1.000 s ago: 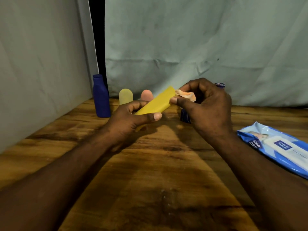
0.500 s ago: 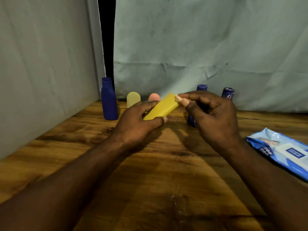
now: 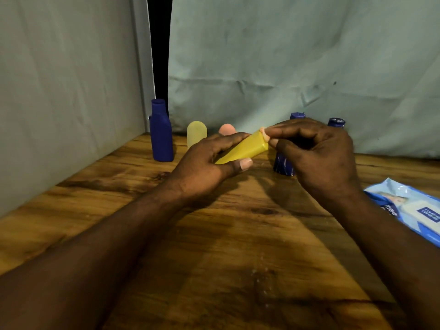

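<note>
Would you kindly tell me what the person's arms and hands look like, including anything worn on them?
Both are bare: the left hand and the right hand wear no gloves, and no rings show. The left forearm and right forearm are uncovered to the frame's edge, with no sleeve, watch or bracelet in sight. The left thumbnail is short and unpainted.

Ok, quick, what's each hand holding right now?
The left hand grips the yellow plastic tube round its body.
The right hand pinches the small pale peach cap at the tube's end.
</note>
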